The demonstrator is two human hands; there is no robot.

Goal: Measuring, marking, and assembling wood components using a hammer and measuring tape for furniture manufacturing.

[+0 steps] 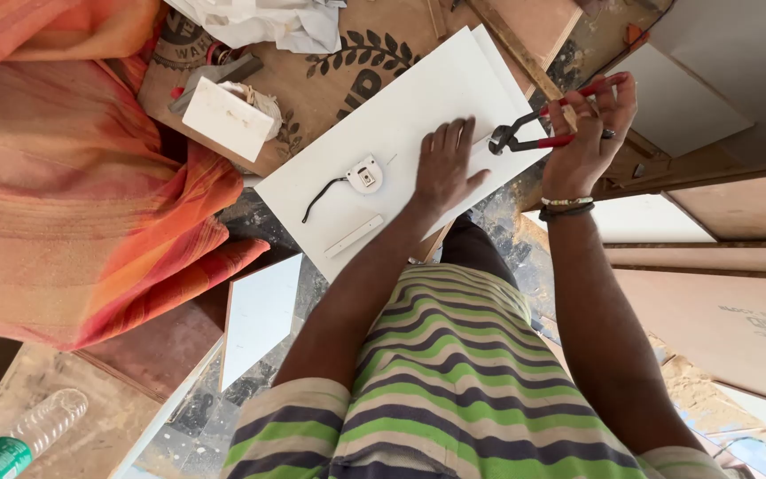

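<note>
Pincers (pixel 525 133) with red handles sit in your right hand (pixel 587 142) at the upper right of the frame, their dark head resting at the right edge of the white board (pixel 392 124). Your right fingers (pixel 618 98) wrap around both handles, holding them firmly. Your left hand (pixel 443 168) lies flat on the board just left of the pincer head, fingers spread narrowly and pressing down, holding nothing.

Behind the board, a brown plywood sheet (pixel 347 62) at the top centre carries a dark printed wreath of leaves and lettering; another brown sheet (pixel 729 328) at the right bears a faint stamped mark. One white tape measure (pixel 363 176) with a black strap lies on the board left of your left hand, and one small white strip (pixel 354 236) lies below it. One white block (pixel 226 117) sits at the upper left beside orange cloth (pixel 73 177). One clear plastic bottle (pixel 28 435) with a green label lies at the lower left corner.
</note>
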